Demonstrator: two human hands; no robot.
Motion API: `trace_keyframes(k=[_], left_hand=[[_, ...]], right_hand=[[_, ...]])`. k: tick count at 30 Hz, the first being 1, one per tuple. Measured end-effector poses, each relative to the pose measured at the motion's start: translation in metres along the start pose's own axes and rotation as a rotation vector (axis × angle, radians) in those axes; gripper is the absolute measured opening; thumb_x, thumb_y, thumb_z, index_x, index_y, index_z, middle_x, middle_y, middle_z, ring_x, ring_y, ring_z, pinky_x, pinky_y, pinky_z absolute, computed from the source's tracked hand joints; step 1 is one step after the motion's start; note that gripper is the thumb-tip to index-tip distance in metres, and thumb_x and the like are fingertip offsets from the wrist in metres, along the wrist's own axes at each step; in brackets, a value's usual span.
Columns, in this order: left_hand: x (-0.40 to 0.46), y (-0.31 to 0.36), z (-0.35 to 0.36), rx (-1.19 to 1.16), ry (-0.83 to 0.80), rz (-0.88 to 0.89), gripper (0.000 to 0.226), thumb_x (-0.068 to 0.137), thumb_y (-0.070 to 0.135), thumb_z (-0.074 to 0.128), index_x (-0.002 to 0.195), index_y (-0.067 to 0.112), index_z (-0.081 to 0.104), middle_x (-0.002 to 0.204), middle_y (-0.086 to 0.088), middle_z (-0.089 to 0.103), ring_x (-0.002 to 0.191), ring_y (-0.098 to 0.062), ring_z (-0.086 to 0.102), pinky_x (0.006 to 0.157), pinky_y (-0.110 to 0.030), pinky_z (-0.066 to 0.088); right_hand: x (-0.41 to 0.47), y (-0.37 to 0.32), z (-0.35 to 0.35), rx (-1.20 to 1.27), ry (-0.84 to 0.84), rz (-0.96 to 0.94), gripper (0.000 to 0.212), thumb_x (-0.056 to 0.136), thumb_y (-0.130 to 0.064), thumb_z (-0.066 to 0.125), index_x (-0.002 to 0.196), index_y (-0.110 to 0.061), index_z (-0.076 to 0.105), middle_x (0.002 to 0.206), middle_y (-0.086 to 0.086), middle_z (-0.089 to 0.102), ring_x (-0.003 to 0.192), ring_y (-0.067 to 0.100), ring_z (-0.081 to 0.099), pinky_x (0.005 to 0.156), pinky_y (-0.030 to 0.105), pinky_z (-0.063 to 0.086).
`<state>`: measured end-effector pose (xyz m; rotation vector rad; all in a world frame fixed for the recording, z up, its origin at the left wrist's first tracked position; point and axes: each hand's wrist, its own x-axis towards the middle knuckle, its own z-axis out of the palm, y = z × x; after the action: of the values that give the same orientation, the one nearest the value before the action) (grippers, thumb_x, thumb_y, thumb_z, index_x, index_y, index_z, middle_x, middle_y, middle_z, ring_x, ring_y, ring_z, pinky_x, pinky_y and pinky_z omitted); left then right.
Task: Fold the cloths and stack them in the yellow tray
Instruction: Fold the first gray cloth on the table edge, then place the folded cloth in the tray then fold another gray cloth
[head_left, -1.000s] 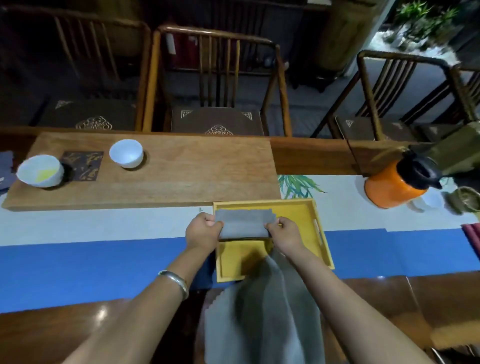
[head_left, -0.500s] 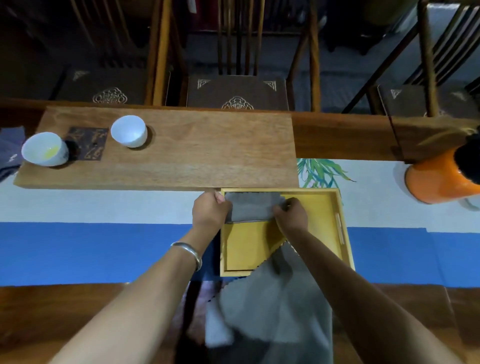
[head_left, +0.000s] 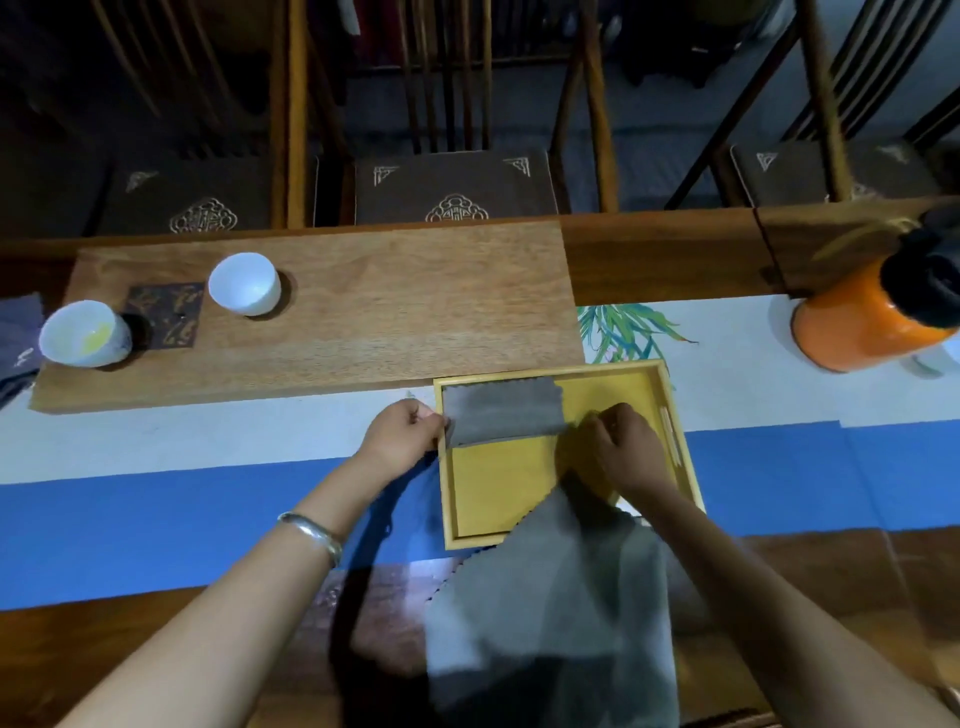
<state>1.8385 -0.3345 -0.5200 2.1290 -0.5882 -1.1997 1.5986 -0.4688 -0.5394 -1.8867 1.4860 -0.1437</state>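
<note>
A yellow tray (head_left: 498, 499) sits on the blue and white runner in front of me. A folded grey cloth (head_left: 504, 410) lies flat in the tray's far left corner. My left hand (head_left: 408, 431) is at the tray's left rim, fingers pinched on the cloth's left end. My right hand (head_left: 621, 449) is inside the tray with curled fingers at the cloth's right lower corner. An unfolded grey cloth (head_left: 561, 613) is spread on the near table edge, with one corner over the tray's near right rim and partly under my right forearm.
A wooden board (head_left: 389, 322) lies beyond the tray. It carries two white cups (head_left: 244, 283) (head_left: 83, 335) and a dark coaster (head_left: 166, 314). An orange kettle (head_left: 862, 322) stands at the far right. A dark cloth (head_left: 15, 338) is at the left edge. Chairs line the far side.
Both hands carried the folded cloth further into the tray and set it flat in the far left corner. The view has tilted down and closer.
</note>
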Motion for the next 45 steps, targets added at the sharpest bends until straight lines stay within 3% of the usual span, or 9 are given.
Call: trace_keyframes(k=[6, 11, 17, 22, 29, 34, 39, 42, 45], left_hand=[[-0.062, -0.011, 0.029, -0.010, -0.256, 0.024, 0.019, 0.093, 0.003, 0.051, 0.079, 0.017, 0.056, 0.074, -0.002, 0.055, 0.064, -0.016, 0.052, 0.066, -0.025, 0.045], [-0.086, -0.008, 0.055, 0.164, -0.340, 0.169, 0.008, 0.085, 0.010, 0.058, 0.085, 0.018, 0.060, 0.076, 0.005, 0.059, 0.070, -0.010, 0.054, 0.067, -0.021, 0.044], [-0.096, 0.001, 0.089, 0.360, -0.409, 0.340, 0.012, 0.085, 0.016, 0.062, 0.080, 0.027, 0.059, 0.071, 0.012, 0.059, 0.063, -0.001, 0.053, 0.057, -0.010, 0.038], [-0.114, -0.006, 0.119, 0.548, -0.505, 0.469, 0.007, 0.082, 0.016, 0.061, 0.086, 0.022, 0.060, 0.075, 0.007, 0.064, 0.071, -0.013, 0.060, 0.074, -0.030, 0.049], [-0.122, -0.046, 0.144, 0.795, -0.511, 0.568, 0.014, 0.082, 0.027, 0.066, 0.088, 0.017, 0.060, 0.080, 0.000, 0.066, 0.081, -0.019, 0.062, 0.069, -0.030, 0.045], [-0.120, -0.067, 0.149, 0.908, -0.446, 0.643, 0.033, 0.079, 0.037, 0.065, 0.099, 0.023, 0.043, 0.086, 0.003, 0.052, 0.084, -0.022, 0.054, 0.065, -0.041, 0.050], [-0.116, -0.076, 0.145, 0.969, -0.363, 0.690, 0.064, 0.084, 0.046, 0.063, 0.139, 0.024, 0.041, 0.119, -0.004, 0.045, 0.111, -0.025, 0.049, 0.078, -0.038, 0.051], [-0.118, -0.077, 0.144, 0.926, -0.305, 0.729, 0.052, 0.083, 0.040, 0.067, 0.131, 0.024, 0.056, 0.126, -0.009, 0.047, 0.119, -0.028, 0.047, 0.092, -0.037, 0.047], [-0.120, -0.079, 0.149, 0.842, -0.246, 0.806, 0.021, 0.083, 0.024, 0.070, 0.102, 0.017, 0.068, 0.115, -0.010, 0.057, 0.102, -0.033, 0.057, 0.086, -0.039, 0.048]], right_hand=[[-0.047, 0.030, -0.029, -0.011, -0.002, 0.004, 0.015, 0.092, -0.035, 0.054, 0.085, -0.022, 0.055, 0.079, -0.003, 0.059, 0.067, 0.009, 0.054, 0.054, 0.018, 0.035], [-0.094, 0.048, -0.038, -0.023, 0.015, -0.007, 0.014, 0.089, -0.031, 0.056, 0.081, -0.020, 0.058, 0.077, -0.004, 0.058, 0.070, 0.016, 0.055, 0.055, 0.026, 0.038], [-0.160, 0.071, -0.034, -0.007, 0.042, 0.034, 0.010, 0.088, -0.017, 0.054, 0.080, -0.011, 0.056, 0.082, 0.008, 0.061, 0.075, 0.024, 0.057, 0.070, 0.041, 0.048], [-0.208, 0.087, -0.020, -0.034, 0.023, 0.113, 0.015, 0.084, -0.024, 0.059, 0.094, -0.014, 0.055, 0.095, 0.006, 0.055, 0.087, 0.023, 0.054, 0.071, 0.035, 0.042], [-0.237, 0.106, 0.013, -0.213, 0.006, 0.168, 0.044, 0.083, -0.028, 0.056, 0.121, -0.008, 0.046, 0.113, 0.014, 0.047, 0.102, 0.034, 0.049, 0.078, 0.039, 0.043], [-0.238, 0.108, 0.025, -0.178, 0.103, 0.232, 0.042, 0.085, -0.020, 0.055, 0.124, -0.009, 0.041, 0.116, 0.014, 0.046, 0.104, 0.032, 0.049, 0.078, 0.041, 0.049], [-0.233, 0.113, 0.024, -0.129, 0.066, 0.186, 0.020, 0.091, -0.021, 0.050, 0.106, -0.008, 0.048, 0.106, 0.011, 0.053, 0.097, 0.026, 0.052, 0.072, 0.036, 0.043], [-0.230, 0.117, 0.019, -0.062, 0.007, 0.143, 0.019, 0.091, -0.022, 0.049, 0.104, -0.007, 0.052, 0.103, 0.009, 0.053, 0.095, 0.025, 0.052, 0.075, 0.039, 0.046], [-0.227, 0.121, 0.013, -0.014, -0.034, 0.102, 0.016, 0.091, -0.024, 0.050, 0.094, -0.009, 0.051, 0.096, 0.006, 0.051, 0.090, 0.024, 0.052, 0.074, 0.039, 0.044]])
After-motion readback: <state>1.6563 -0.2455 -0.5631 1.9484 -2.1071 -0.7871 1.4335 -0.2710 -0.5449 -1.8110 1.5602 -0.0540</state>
